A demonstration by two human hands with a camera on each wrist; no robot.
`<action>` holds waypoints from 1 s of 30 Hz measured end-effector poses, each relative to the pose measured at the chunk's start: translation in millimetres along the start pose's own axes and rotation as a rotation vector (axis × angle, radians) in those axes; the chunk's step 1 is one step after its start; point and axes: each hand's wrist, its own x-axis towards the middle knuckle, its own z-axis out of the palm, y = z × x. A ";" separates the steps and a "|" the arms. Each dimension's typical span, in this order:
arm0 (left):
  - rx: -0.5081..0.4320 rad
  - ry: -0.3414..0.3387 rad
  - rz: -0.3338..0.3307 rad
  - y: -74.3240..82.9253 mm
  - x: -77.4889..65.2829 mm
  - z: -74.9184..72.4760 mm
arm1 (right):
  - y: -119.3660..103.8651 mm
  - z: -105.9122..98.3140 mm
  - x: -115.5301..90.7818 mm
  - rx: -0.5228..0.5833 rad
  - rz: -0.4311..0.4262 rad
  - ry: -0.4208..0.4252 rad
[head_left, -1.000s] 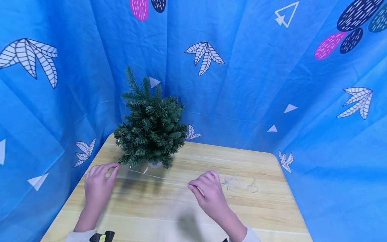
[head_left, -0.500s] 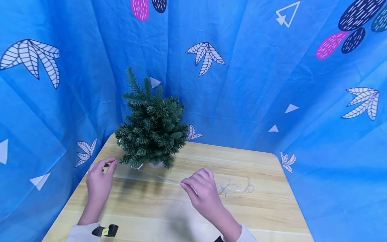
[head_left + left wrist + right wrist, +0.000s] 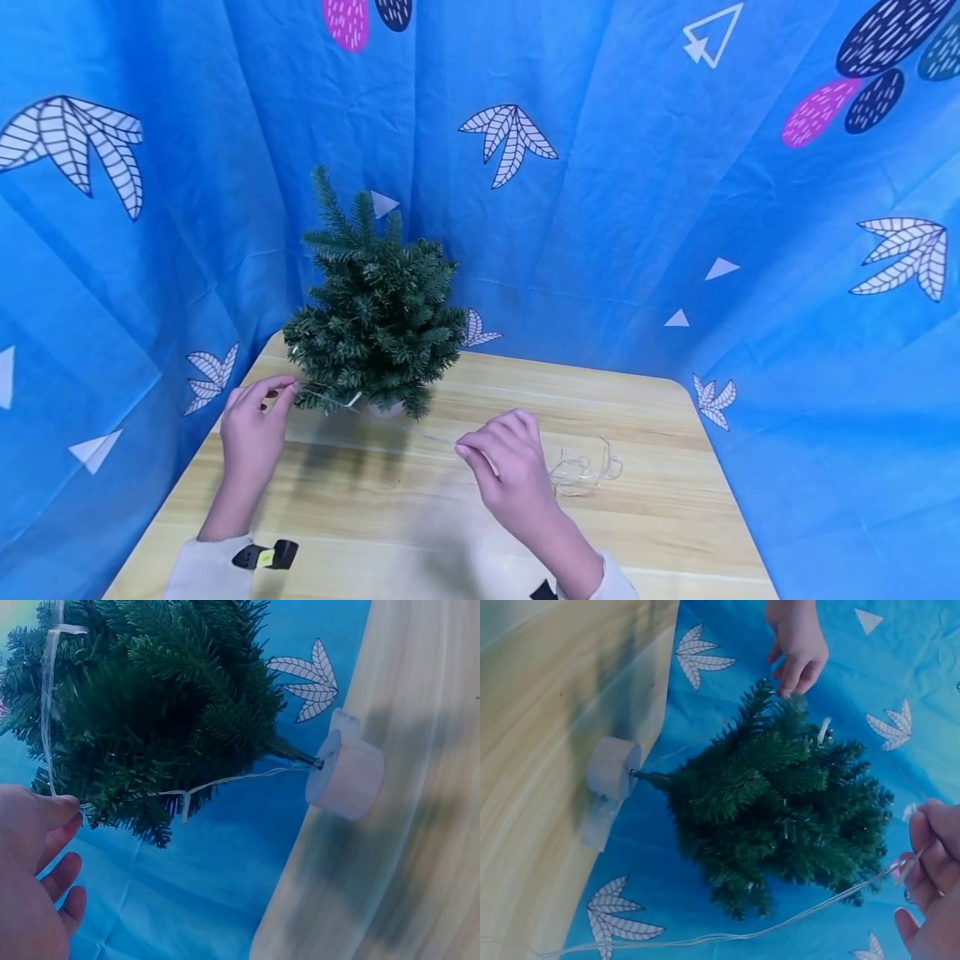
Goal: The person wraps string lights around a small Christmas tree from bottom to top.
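Observation:
A small green artificial Christmas tree point(image 3: 375, 325) stands upright on a round pale base point(image 3: 349, 776) at the back left of the table. Thin clear string-light wire point(image 3: 802, 919) with small white bulbs point(image 3: 185, 808) runs about it. My left hand point(image 3: 255, 433) pinches the wire between thumb and index finger, beside the lowest left branches. Further right, my right hand point(image 3: 510, 467) pinches another stretch of the wire above the table, in front of the tree and apart from it. In the left wrist view, part of the wire crosses the lower branches near the base.
A loose tangle of the wire point(image 3: 585, 475) lies on the wooden table point(image 3: 660, 517) to the right of my right hand. Blue patterned cloth point(image 3: 585, 233) hangs close behind the table and along both sides. A clear tab point(image 3: 598, 825) sticks out from the tree's base.
My left hand has moved slightly up and right, to the lower branches. The wire and its white bulb have risen with it. My right hand has shifted a little left overall.

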 end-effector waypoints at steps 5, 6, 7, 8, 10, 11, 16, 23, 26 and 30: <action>-0.034 -0.005 0.016 3.7 0.8 0.0 | -0.6 -2.7 1.5 0.005 -0.016 0.018; -0.039 -0.008 0.017 4.6 0.8 0.3 | 0.5 -3.7 1.2 0.000 0.001 0.020; -0.041 -0.010 0.020 5.3 0.6 0.7 | 1.9 -4.9 1.1 -0.006 0.024 0.024; -0.041 -0.012 0.024 6.0 0.5 1.3 | 3.6 -6.3 0.9 -0.013 0.048 0.028; -0.032 -0.017 0.037 7.1 0.2 2.9 | 8.5 -9.4 0.3 -0.030 0.090 0.037; -0.024 -0.023 0.043 7.2 0.3 3.8 | 11.3 -10.7 -0.2 -0.039 0.106 0.043; 0.018 -0.039 0.083 6.1 1.7 8.2 | 24.8 -16.1 -1.9 -0.076 0.162 0.057; 0.004 -0.045 0.113 6.0 0.6 10.2 | 39.3 -18.6 -6.5 -0.127 0.234 0.061; -0.005 -0.032 0.110 8.5 -2.4 8.3 | 42.8 -20.2 -7.6 -0.145 0.264 0.059; -0.041 -0.013 0.116 21.2 -10.2 2.7 | 44.0 -21.7 -7.1 -0.168 0.290 0.065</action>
